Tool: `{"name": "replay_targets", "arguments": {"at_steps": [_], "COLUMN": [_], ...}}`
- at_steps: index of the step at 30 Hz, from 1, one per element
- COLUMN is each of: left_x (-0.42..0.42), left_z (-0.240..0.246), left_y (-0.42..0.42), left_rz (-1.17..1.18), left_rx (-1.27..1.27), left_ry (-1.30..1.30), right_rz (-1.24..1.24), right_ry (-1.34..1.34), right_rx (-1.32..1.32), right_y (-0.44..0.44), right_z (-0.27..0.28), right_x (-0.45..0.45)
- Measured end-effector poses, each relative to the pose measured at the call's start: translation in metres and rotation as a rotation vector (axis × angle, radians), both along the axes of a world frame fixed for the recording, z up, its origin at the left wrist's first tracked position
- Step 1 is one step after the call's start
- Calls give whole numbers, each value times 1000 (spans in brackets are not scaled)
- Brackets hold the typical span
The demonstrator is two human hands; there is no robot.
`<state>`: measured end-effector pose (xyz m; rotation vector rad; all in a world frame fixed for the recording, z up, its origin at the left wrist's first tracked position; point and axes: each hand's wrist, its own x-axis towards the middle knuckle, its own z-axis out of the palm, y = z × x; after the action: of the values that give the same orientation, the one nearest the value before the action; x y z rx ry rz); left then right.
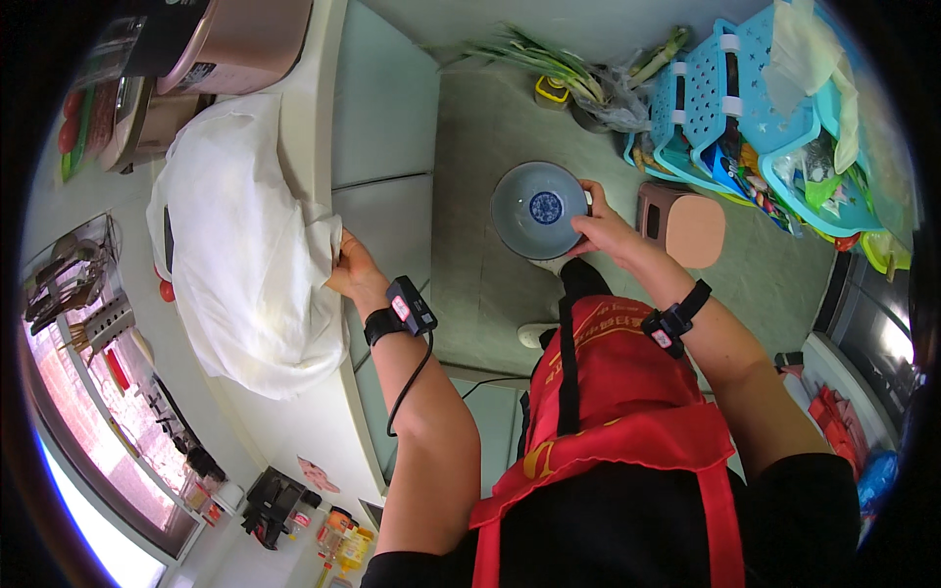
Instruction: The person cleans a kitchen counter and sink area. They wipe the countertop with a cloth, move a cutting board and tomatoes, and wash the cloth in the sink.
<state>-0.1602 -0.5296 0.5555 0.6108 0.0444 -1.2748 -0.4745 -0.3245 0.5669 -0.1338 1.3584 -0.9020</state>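
My right hand (606,226) grips the rim of a grey-blue bowl (526,198) and holds it out over the floor. Inside the bowl a round blue pattern marks the bottom, and nothing lies in it. At the counter's edge my left hand (354,270) pinches the edge of a white cloth (242,257). That cloth is draped over something bulky on the white counter (305,132); what lies beneath is mostly hidden, with a dark edge peeking out at its far side. Each wrist wears a strapped black device.
A brown stool (691,226) stands on the floor at right. Behind it rises a blue plastic basket rack (750,95) with bagged goods, with spring onions (544,62) nearby. A pinkish appliance (242,48) sits on the counter; bottles (345,540) stand at its near end. Utensils (73,279) hang by the window.
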Motion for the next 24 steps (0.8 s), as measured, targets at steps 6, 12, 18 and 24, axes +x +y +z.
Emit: {"name": "replay_targets", "arguments": {"at_steps": [6,12,18,24], "left_x": [-11,-23,-11,25], "left_z": [-1,-8,2,26], "left_y": [5,84,207,301], "left_rz": [49,-205,-500,-649], "left_rx": [157,380,834,1188], "left_ry": [47,-125,-353,-715], "right_rz": [-45,-111,-78,67], "right_ry": [20,-14,34,-31], "right_rx": [23,62,44,-10], "right_y": [10,19,3,-34], "right_z": [-9,-18,-29,-66], "right_x": [-4,-11,-11,21]}}
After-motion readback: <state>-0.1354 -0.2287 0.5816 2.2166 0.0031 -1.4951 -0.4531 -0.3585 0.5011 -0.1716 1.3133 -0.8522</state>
